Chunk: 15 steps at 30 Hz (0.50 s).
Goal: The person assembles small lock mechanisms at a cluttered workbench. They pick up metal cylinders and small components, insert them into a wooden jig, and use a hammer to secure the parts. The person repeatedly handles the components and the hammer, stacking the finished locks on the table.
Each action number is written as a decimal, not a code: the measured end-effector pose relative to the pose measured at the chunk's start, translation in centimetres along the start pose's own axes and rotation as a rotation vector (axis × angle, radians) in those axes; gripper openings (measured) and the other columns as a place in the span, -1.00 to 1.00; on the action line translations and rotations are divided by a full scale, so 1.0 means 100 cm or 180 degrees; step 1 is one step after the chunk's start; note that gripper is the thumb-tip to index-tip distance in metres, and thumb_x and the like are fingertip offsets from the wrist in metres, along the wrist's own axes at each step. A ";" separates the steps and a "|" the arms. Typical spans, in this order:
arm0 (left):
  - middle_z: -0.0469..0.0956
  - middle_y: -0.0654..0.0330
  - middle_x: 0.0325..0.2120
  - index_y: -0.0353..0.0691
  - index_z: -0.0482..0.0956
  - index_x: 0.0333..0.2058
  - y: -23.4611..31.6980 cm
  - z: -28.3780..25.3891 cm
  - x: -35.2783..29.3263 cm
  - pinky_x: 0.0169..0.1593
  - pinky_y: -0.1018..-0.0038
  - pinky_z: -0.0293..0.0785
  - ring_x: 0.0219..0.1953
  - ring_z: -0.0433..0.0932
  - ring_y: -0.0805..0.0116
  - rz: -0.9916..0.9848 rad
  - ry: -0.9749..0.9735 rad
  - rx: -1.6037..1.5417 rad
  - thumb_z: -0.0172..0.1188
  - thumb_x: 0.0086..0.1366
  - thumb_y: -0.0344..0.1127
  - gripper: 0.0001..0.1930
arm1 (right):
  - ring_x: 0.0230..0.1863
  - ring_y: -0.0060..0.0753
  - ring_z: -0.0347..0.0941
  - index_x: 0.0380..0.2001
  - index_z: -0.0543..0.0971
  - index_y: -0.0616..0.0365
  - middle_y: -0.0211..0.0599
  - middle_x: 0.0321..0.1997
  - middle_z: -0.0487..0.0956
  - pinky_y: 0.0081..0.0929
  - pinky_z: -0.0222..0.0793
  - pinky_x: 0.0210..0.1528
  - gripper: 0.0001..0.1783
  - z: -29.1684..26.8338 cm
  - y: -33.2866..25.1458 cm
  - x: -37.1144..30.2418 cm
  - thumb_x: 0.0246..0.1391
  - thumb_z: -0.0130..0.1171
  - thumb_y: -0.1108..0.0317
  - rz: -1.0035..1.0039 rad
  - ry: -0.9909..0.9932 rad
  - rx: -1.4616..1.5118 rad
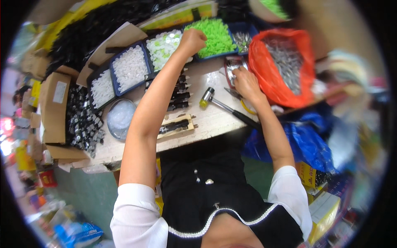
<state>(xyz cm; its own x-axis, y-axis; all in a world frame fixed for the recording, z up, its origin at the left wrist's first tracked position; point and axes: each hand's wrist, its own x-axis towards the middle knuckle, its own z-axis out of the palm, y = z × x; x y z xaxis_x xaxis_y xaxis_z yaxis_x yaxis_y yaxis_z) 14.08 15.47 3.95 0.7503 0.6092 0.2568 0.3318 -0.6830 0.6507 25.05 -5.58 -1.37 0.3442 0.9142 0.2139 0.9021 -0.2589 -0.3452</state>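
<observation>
My left hand (192,42) reaches to the left edge of a blue tray of bright green plastic pieces (216,38). Its fingers are curled together; whatever they pinch is too small to make out. Beside that tray sits one of white discs mixed with green bits (163,47), partly behind my left forearm. My right hand (247,84) is at a small red-rimmed tray of shiny metal pieces (234,66), fingers bent down into it and closed, their tips partly hidden. Below it lies a hammer (225,106) with a yellow-and-metal head and a black handle.
An orange-red plastic bag (308,62) of metal parts stands at right. White pieces fill two trays (130,68) at left, near a round dish (121,118). A wooden fixture (177,126) holding black parts lies at the table's front, left of the hammer. A cardboard box (56,109) stands far left.
</observation>
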 end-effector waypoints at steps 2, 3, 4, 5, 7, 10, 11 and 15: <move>0.56 0.09 -0.53 -0.35 0.59 -0.39 0.010 -0.014 -0.009 -0.44 0.50 0.45 -0.56 0.51 0.38 -0.0375 -0.0072 -0.0805 0.24 -0.07 -0.48 -0.81 | -0.31 0.16 0.41 -0.41 0.52 0.26 0.06 -0.35 0.47 -0.03 0.31 -0.25 -0.79 -0.003 0.001 -0.001 -0.16 -0.07 0.52 -0.0053 0.0077 0.0039; 0.55 0.12 -0.54 -0.38 0.58 -0.39 0.015 -0.022 -0.018 -0.45 0.54 0.45 -0.56 0.50 0.43 -0.0566 -0.0096 -0.1202 0.23 -0.04 -0.48 -0.82 | -0.32 0.17 0.42 -0.43 0.51 0.26 0.08 -0.34 0.47 -0.01 0.32 -0.26 -0.81 -0.004 0.000 -0.002 -0.17 -0.07 0.54 -0.0118 0.0135 0.0051; 0.55 0.12 -0.54 -0.39 0.57 -0.37 0.019 -0.026 -0.028 -0.46 0.55 0.44 -0.56 0.49 0.43 -0.0556 -0.0106 -0.1486 0.22 -0.01 -0.48 -0.82 | -0.33 0.18 0.42 -0.46 0.51 0.27 0.09 -0.34 0.47 0.00 0.33 -0.27 -0.82 -0.005 0.000 -0.003 -0.17 -0.07 0.55 -0.0169 0.0193 0.0062; 0.54 0.13 -0.54 -0.39 0.56 -0.35 0.022 -0.030 -0.040 -0.47 0.55 0.44 -0.57 0.49 0.43 -0.0547 -0.0113 -0.1768 0.21 0.02 -0.48 -0.82 | -0.34 0.12 0.43 -0.44 0.51 0.26 0.07 -0.35 0.47 -0.06 0.34 -0.29 -0.82 -0.006 0.002 -0.003 -0.16 -0.06 0.54 -0.0230 0.0335 0.0151; 0.52 0.16 -0.55 -0.39 0.53 -0.33 0.033 -0.035 -0.069 -0.49 0.56 0.43 -0.58 0.47 0.44 -0.0666 -0.0122 -0.2352 0.20 0.07 -0.47 -0.83 | -0.36 0.00 0.46 -0.40 0.52 0.26 0.03 -0.36 0.48 -0.18 0.37 -0.31 -0.82 -0.010 0.001 -0.006 -0.13 -0.04 0.54 -0.0343 0.0588 0.0330; 0.49 0.22 -0.58 -0.36 0.52 -0.33 0.045 -0.039 -0.125 -0.55 0.61 0.38 -0.61 0.45 0.51 -0.0926 -0.0084 -0.3081 0.19 0.13 -0.42 -0.85 | -0.41 -0.36 0.46 -0.36 0.52 0.26 -0.18 -0.40 0.49 -0.48 0.37 -0.36 -0.84 -0.044 -0.040 -0.018 -0.06 0.03 0.52 0.0117 0.0120 0.1830; 0.48 0.25 -0.58 -0.35 0.52 -0.36 0.044 -0.036 -0.145 -0.58 0.64 0.35 -0.62 0.44 0.55 -0.0910 -0.0091 -0.3239 0.19 0.14 -0.40 -0.86 | -0.42 -0.45 0.43 -0.36 0.52 0.26 -0.25 -0.41 0.49 -0.55 0.34 -0.36 -0.86 -0.048 -0.051 -0.024 -0.05 0.05 0.52 0.0150 -0.0054 0.2273; 0.48 0.25 -0.57 -0.34 0.52 -0.36 0.051 -0.030 -0.214 -0.58 0.62 0.38 -0.62 0.43 0.55 -0.1397 -0.0059 -0.3762 0.19 0.15 -0.40 -0.88 | -0.51 -0.74 0.29 -0.33 0.50 0.22 -0.51 -0.51 0.43 -0.75 0.21 -0.47 -0.89 -0.048 -0.095 -0.047 0.01 0.08 0.51 -0.0047 -0.0612 0.3571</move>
<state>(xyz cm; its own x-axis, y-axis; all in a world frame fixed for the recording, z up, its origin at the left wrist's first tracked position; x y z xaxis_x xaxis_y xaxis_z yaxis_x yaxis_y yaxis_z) -2.02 0.13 3.95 0.7178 0.6807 -0.1464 -0.1513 0.3577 0.9215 16.06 -8.91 5.29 0.2026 0.9725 0.1145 0.1307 0.0890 -0.9874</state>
